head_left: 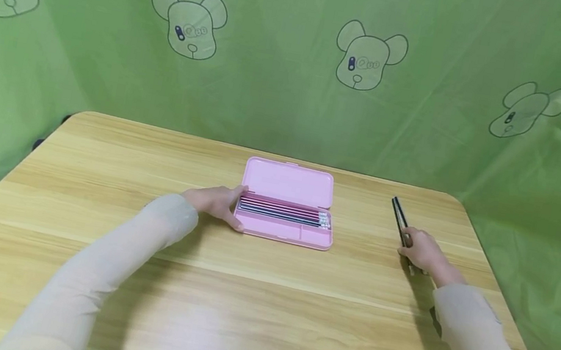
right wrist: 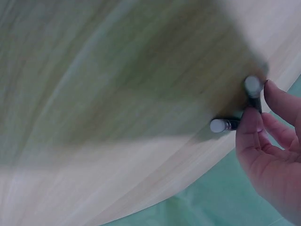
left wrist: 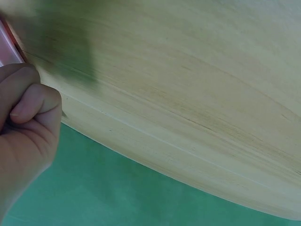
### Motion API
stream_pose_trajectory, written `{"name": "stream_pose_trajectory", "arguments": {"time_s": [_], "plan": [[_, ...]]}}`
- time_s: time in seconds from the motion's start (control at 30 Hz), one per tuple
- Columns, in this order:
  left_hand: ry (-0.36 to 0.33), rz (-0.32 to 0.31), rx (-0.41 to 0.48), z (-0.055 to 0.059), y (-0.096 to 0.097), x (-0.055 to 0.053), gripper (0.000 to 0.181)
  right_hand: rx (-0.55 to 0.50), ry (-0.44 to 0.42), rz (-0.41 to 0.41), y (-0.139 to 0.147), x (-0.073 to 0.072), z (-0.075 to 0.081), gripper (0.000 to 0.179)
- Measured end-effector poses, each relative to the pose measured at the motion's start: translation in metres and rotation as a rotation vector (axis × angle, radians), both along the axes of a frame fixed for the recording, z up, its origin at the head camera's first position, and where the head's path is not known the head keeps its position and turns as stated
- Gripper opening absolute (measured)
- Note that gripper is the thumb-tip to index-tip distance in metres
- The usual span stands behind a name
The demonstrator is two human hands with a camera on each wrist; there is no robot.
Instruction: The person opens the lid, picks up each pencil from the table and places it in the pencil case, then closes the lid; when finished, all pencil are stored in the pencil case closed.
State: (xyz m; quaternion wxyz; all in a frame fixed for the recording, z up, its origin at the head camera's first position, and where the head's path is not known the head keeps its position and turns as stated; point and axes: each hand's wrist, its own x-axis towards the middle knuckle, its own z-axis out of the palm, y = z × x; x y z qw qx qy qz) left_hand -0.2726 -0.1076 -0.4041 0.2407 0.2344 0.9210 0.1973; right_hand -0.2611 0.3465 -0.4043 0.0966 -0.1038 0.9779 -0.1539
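Note:
An open pink pencil case (head_left: 271,229) lies on the table with its lid (head_left: 288,181) laid back and a row of pencils (head_left: 280,212) inside. My left hand (head_left: 217,200) grips its left end, thumb at the front corner and fingers at the back; the left wrist view catches the curled fingers (left wrist: 30,99) beside a pink edge. Off to the right, my right hand (head_left: 423,249) pinches a dark pencil (head_left: 398,212) near its white eraser end. A second dark pencil (right wrist: 225,125) sits right alongside; I cannot tell whether the hand holds it too.
The pale wooden table (head_left: 236,304) has rounded far corners. Green curtain (head_left: 271,99) with cartoon animal heads surrounds its back and sides. Within the case, a divider (head_left: 300,232) splits the front tray into two compartments.

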Motion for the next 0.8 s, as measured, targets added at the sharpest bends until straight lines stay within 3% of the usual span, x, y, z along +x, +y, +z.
{"name": "stream_pose_trajectory", "arguments": {"time_s": [0.47,0.8], "plan": [[-0.007,0.001,-0.008,0.003,0.0,0.002,0.103,-0.073,-0.053,0.0,-0.007,0.003,-0.001,0.037],[-0.009,0.007,-0.014,0.003,0.001,0.001,0.103,-0.102,0.053,0.048,-0.016,0.004,-0.002,0.033]]}}
